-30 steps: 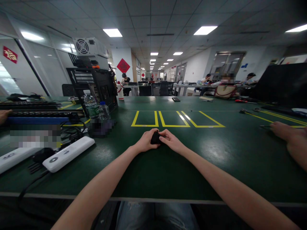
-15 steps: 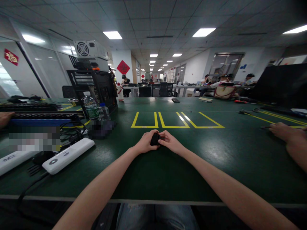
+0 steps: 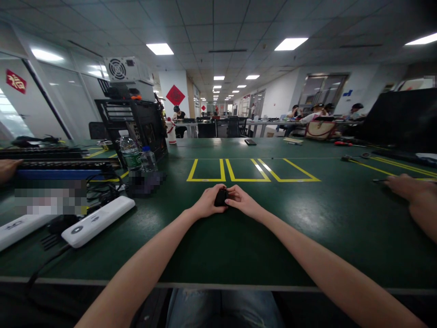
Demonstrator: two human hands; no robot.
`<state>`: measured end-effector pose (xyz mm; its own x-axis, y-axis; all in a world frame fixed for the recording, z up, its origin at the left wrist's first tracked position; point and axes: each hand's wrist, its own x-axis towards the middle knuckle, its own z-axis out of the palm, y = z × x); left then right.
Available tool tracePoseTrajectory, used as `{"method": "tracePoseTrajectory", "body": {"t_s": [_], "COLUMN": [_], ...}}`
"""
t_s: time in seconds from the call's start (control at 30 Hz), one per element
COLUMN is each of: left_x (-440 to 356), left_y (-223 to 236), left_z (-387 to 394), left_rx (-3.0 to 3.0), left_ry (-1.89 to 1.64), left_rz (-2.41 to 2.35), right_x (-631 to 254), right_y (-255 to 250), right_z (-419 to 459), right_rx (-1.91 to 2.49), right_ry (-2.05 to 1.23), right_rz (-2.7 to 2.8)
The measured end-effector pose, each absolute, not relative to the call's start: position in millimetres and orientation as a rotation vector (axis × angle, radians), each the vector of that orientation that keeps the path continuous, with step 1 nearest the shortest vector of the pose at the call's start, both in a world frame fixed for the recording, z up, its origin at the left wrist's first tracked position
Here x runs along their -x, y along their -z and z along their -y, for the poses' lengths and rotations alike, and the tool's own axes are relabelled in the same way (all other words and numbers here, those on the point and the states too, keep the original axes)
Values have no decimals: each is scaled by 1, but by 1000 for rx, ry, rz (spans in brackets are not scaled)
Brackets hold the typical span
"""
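Observation:
A small, rounded black object (image 3: 221, 197) is held between my two hands over the green table (image 3: 239, 255); its exact kind is too dark to tell. My left hand (image 3: 207, 202) wraps round its left side, thumb at the near edge and fingers at the far edge. On the opposite side, my right hand (image 3: 241, 201) pinches it with thumb and fingertips. Just beyond the hands, yellow tape outlines (image 3: 248, 180) are stuck on the table top.
On the left stand a white power strip (image 3: 99, 222), water bottles (image 3: 129, 152) and an open computer case (image 3: 136, 125). A phone (image 3: 250, 142) lies farther back. Another person's hand (image 3: 403, 186) rests at the right, another (image 3: 9, 169) at the far left.
Both hands keep the same grip on the black object. The view has shifted very slightly; otherwise nothing visibly differs.

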<state>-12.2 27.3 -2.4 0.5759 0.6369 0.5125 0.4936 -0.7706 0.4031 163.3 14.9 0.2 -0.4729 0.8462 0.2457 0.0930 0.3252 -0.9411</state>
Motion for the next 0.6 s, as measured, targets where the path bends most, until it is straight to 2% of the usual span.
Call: {"method": "tracePoseTrajectory", "body": {"t_s": [0.6], "left_x": [13], "left_y": [1], "left_z": [-26], "left_rx": [-2573], "left_ry": [-961], "left_rz": [-934], "right_x": [-164], "right_y": [-1], "right_z": [-12], "right_rx": [863], "right_ry": [-1199], "right_rz": [1819]}}
